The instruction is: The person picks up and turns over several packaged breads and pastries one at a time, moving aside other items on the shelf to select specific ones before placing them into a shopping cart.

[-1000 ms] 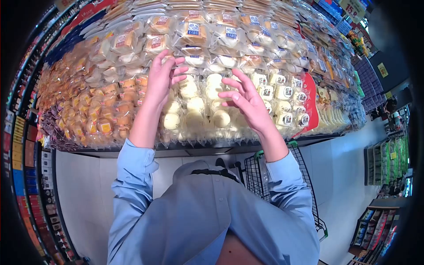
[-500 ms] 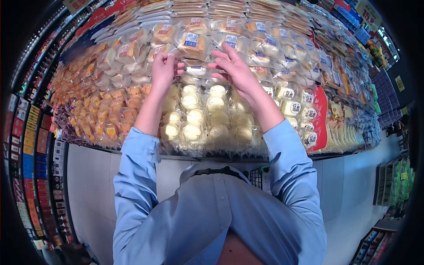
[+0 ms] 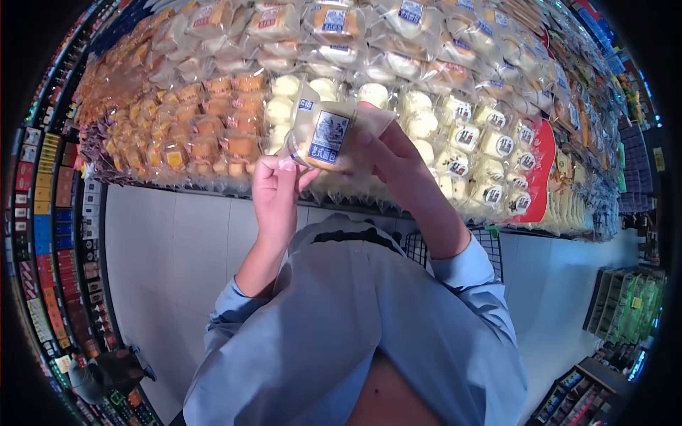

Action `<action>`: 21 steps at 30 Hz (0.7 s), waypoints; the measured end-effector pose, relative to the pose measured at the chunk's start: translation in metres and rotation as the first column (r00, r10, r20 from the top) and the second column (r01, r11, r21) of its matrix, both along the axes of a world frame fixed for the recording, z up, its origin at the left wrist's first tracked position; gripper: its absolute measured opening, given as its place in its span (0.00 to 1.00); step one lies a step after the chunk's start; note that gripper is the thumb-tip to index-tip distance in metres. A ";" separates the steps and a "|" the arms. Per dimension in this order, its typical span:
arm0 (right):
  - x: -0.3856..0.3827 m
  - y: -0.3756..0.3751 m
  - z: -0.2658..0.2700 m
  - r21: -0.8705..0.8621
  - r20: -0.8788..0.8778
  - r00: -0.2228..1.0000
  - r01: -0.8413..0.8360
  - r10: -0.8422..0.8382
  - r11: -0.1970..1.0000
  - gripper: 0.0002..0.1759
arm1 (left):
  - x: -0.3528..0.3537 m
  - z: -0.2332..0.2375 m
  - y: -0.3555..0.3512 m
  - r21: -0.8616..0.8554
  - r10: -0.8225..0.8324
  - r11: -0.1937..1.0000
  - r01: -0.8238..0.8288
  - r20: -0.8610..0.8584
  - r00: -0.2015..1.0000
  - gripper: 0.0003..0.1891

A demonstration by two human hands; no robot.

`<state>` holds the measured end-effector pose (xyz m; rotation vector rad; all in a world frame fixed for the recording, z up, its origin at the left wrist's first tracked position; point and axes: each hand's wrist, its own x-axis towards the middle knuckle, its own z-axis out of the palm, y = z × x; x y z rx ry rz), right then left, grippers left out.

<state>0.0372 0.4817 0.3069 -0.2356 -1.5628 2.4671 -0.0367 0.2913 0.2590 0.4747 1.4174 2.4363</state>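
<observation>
Between my two hands is a clear-wrapped packet of bread [image 3: 329, 138] with a blue and white printed label, tilted and raised over the front of the display. My left hand [image 3: 275, 181] pinches its lower left corner between thumb and fingers. On the other side, my right hand [image 3: 398, 153] grips the wrapper's right edge, its fingers partly hidden behind the packet. Behind it lie pale round buns [image 3: 374, 94] in clear bags. Farther back sit similar wrapped bread packets [image 3: 332, 20] with blue or red labels.
Orange-brown wrapped cakes [image 3: 206, 145] fill the display's left side, and a red curved divider [image 3: 543, 170] stands at right. A wire shopping basket [image 3: 490, 248] is by my right side. Shelves of boxes [image 3: 42, 220] line the left, and a person [image 3: 106, 373] is at lower left.
Both hands were over the display holding no packet; now they hold a bread packet, drawn closer to my body. The view has shifted, and the display sits differently in frame.
</observation>
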 end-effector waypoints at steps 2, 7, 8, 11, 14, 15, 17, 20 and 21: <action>0.004 -0.010 -0.024 -0.023 0.102 0.994 -0.025 0.027 0.999 0.28 | 0.009 -0.019 -0.018 -0.011 -0.138 0.990 0.140 0.114 0.984 0.08; 0.017 -0.042 -0.024 0.006 0.145 0.986 -0.083 0.081 0.997 0.24 | 0.011 -0.009 -0.054 0.021 -0.370 0.926 0.376 0.242 0.897 0.27; 0.019 -0.051 -0.019 -0.024 0.119 0.990 -0.077 0.079 0.997 0.24 | 0.009 -0.009 -0.060 0.042 -0.425 0.903 0.428 0.242 0.872 0.29; 0.021 -0.078 -0.018 -0.037 0.083 0.994 -0.063 0.066 0.997 0.23 | 0.009 -0.013 -0.074 0.048 -0.491 0.869 0.493 0.217 0.844 0.27; 0.024 -0.100 -0.019 0.003 0.075 0.996 -0.053 0.053 0.999 0.24 | 0.012 -0.018 -0.090 0.140 -0.513 0.858 0.494 0.270 0.815 0.24; 0.025 -0.106 -0.019 0.019 0.075 0.996 -0.051 0.049 0.999 0.25 | 0.011 -0.022 -0.097 0.166 -0.529 0.849 0.502 0.286 0.799 0.23; 0.028 -0.117 -0.023 0.004 0.058 0.996 -0.063 0.063 0.998 0.26 | 0.012 -0.028 -0.111 0.191 -0.549 0.835 0.515 0.321 0.772 0.23; 0.034 -0.133 -0.036 -0.079 0.059 0.998 -0.024 0.028 0.997 0.27 | 0.013 -0.033 -0.125 0.178 -0.564 0.823 0.539 0.357 0.744 0.22; 0.037 -0.138 -0.040 -0.115 0.063 0.998 0.001 0.006 0.993 0.27 | 0.013 -0.034 -0.128 0.166 -0.568 0.819 0.549 0.360 0.740 0.22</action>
